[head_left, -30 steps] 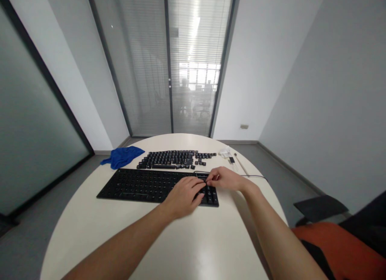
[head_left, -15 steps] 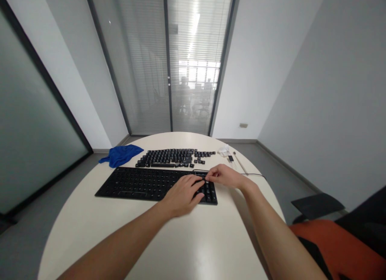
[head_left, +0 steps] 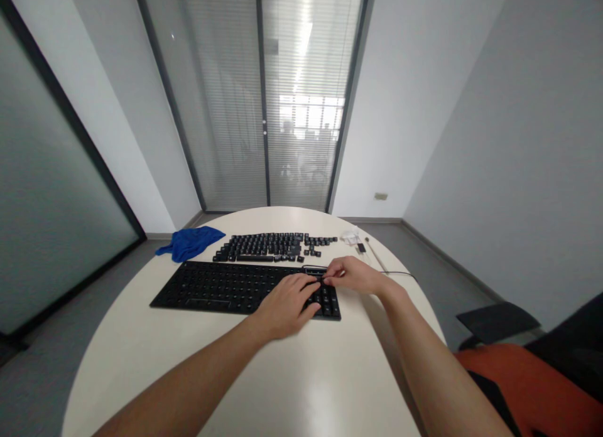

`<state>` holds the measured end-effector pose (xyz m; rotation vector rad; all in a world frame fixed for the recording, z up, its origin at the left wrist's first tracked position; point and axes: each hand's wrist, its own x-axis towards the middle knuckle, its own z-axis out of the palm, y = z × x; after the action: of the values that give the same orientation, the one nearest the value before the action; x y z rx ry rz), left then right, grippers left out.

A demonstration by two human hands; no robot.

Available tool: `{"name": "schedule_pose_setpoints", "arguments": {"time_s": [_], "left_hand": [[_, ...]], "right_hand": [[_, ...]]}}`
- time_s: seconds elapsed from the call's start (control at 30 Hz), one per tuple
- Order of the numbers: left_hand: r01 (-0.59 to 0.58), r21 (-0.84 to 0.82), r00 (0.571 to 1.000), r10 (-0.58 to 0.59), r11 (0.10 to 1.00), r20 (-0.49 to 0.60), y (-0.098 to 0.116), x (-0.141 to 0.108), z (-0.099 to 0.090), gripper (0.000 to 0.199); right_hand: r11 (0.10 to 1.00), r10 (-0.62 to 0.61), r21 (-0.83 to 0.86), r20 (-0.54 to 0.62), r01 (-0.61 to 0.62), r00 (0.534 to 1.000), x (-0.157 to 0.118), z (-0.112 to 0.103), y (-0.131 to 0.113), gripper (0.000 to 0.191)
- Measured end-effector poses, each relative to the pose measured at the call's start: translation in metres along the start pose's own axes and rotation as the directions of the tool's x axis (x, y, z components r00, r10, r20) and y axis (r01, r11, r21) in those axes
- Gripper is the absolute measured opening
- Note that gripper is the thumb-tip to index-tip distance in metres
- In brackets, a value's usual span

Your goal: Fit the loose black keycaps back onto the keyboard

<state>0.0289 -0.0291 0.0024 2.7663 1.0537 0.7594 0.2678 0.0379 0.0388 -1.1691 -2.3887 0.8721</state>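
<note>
A black keyboard (head_left: 211, 286) lies on the round table, most of its left part bare of keycaps, with keycaps seated on the number pad (head_left: 328, 302) at its right end. My left hand (head_left: 288, 304) rests over the right part of the keyboard, fingers spread and holding nothing. At the upper edge of the number pad, my right hand (head_left: 351, 275) has its thumb and fingers pinched together. Whatever sits between those fingertips is too small to make out. Behind the keyboard, loose black keycaps (head_left: 266, 243) lie in keyboard-like rows.
A blue cloth (head_left: 191, 242) lies at the table's left. On the right are crumpled white material (head_left: 349, 237), a small black piece (head_left: 361, 247), a thin stick-like tool (head_left: 377, 255) and a black cable (head_left: 400, 273). An orange-seated chair (head_left: 527, 387) stands lower right.
Both hands stay at the number pad in almost the same pose. The right fingertips have shifted very slightly; the whole view has moved a few pixels.
</note>
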Motion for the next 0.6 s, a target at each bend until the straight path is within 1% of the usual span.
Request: {"name": "schedule_pose_setpoints", "arguments": {"time_s": [0.27, 0.47, 0.6], "left_hand": [[0.009, 0.023, 1.0, -0.009, 1.0, 0.0, 0.0011, -0.0003, -0.0015, 0.039], [0.011, 0.009, 1.0, -0.011, 1.0, 0.002, -0.0003, -0.0005, 0.0004, 0.038], [0.015, 0.006, 1.0, -0.015, 1.0, -0.002, -0.0004, -0.0001, 0.0003, 0.039]], "right_hand": [[0.999, -0.011, 0.04, 0.006, 0.011, 1.0, -0.0008, -0.0001, -0.0041, 0.03], [0.999, -0.012, 0.042, 0.047, 0.01, 0.999, -0.0022, -0.0014, -0.0075, 0.028], [0.999, -0.006, 0.053, 0.033, 0.005, 0.999, -0.0014, 0.0, -0.0048, 0.026]]}}
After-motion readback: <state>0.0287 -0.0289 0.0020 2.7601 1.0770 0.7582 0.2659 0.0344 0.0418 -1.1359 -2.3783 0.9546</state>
